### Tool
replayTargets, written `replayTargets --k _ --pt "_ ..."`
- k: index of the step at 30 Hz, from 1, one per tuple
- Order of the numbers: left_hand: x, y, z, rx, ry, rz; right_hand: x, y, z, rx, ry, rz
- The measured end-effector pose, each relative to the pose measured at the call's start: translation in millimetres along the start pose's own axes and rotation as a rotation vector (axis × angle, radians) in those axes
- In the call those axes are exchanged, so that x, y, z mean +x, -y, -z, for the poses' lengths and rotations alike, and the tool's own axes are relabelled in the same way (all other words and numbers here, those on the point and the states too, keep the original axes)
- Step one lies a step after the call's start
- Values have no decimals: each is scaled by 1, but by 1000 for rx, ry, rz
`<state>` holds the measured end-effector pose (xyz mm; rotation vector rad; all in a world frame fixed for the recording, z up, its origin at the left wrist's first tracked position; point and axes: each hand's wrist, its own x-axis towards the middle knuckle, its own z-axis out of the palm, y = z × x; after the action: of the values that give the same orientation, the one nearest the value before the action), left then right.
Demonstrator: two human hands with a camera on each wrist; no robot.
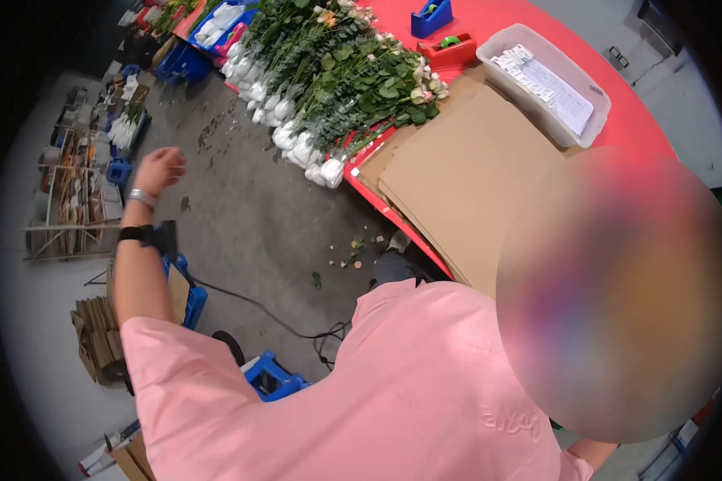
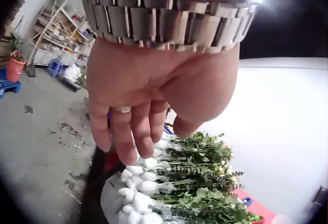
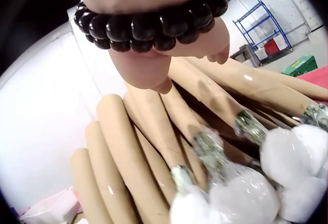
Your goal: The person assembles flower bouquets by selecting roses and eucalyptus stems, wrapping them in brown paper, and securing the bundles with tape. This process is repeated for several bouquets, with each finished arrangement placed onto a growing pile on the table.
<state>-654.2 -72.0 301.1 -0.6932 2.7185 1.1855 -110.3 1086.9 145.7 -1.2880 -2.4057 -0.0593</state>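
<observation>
My left hand is raised out to the left over the grey floor, away from the red table. A metal watch is on its wrist; its fingers hang loosely and hold nothing. Rows of flower bunches with white-wrapped stem ends lie on the table ahead of it, seen also below the fingers as flower bunches. My right hand, with a dark bead bracelet, sits on brown paper-wrapped bundles and seems to grip one between thumb and fingers. It is hidden in the head view.
Flat cardboard sheets lie on the table beside a clear plastic bin and two tape dispensers. Blue crates, a black cable and cardboard stacks are on the floor. Shelving stands far left.
</observation>
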Motion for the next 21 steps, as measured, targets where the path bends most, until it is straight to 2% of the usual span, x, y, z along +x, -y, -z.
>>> replayTargets --k 2,3,4,5,6,8,10,11,12,13,14,15,16,17,18,19,20,21 --pt "25 -40 46 50 58 3 -2 46 50 372 145 -149" --pt "45 -58 80 65 138 18 6 56 71 366 137 -162" --pt "65 -79 108 83 219 32 14 64 93 368 222 -43" --pt "78 -112 123 186 171 6 21 73 115 368 306 75" --pt "95 -139 134 286 120 -26 28 86 132 452 370 95" --pt "205 -170 178 498 76 -239 43 123 157 417 418 88" --pt "241 -218 121 592 -56 -451 44 182 162 552 431 130" --pt "252 -226 82 644 -58 -794 46 204 161 434 413 181" --pt "268 -220 37 681 -61 -1135 38 230 150 452 370 187" --pt "290 -220 -12 434 149 -728 27 259 141 392 409 160" --pt "270 -211 -80 760 67 -810 4 305 133 450 483 201" --pt "271 -189 -139 579 154 -649 -25 350 121 527 490 240" --pt "258 -162 -195 540 116 -754 -51 385 107 661 526 144" --pt "241 -142 -239 600 216 -615 -74 421 98 702 594 194" --pt "228 -116 -281 601 165 -586 -104 461 92 688 587 134" --pt "234 -85 -318 627 262 -530 -125 475 73 700 656 161" --pt "218 -74 -337 749 314 -438 -152 529 82 673 706 214" --pt "206 -60 -350 767 263 -428 -175 551 72 684 748 200"
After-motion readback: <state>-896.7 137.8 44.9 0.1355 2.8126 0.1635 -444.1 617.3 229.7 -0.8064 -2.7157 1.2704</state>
